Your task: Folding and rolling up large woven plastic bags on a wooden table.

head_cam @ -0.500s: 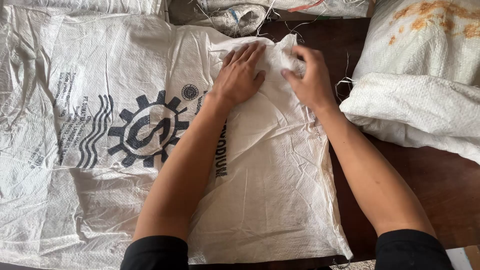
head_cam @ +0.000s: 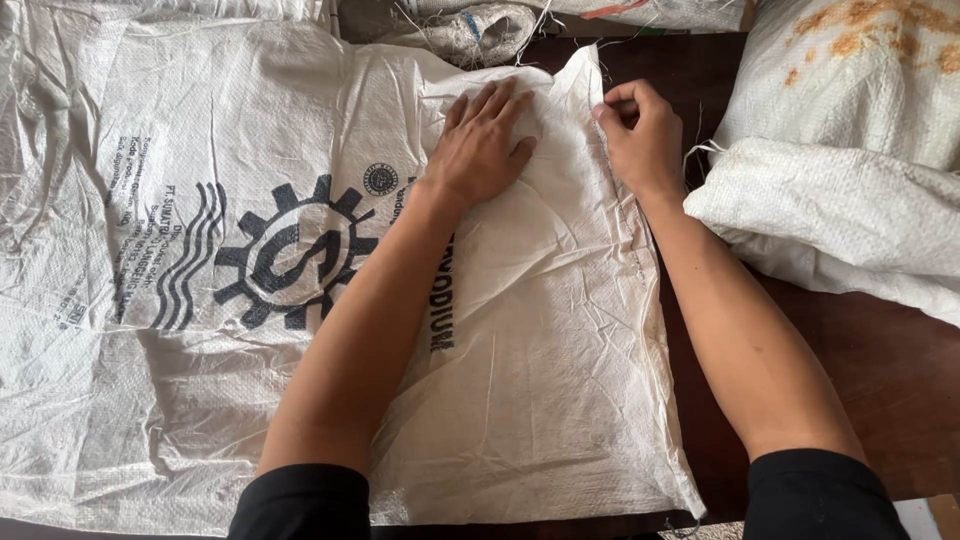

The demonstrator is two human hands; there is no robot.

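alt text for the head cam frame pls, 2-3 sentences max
A person's left hand presses flat on a white woven sack with a dark gear emblem, while the right hand pinches the sack's frayed right edge. The sack lies on a dark wooden table; more white sacks are heaped at right.

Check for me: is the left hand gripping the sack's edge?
No, the left hand lies flat, fingers spread, on top of the sack, while the right hand pinches its edge.

Place: probably a sack-handling workshop or store.
Evidence: woven white sacks piled along the dark wooden tabletop's edges.
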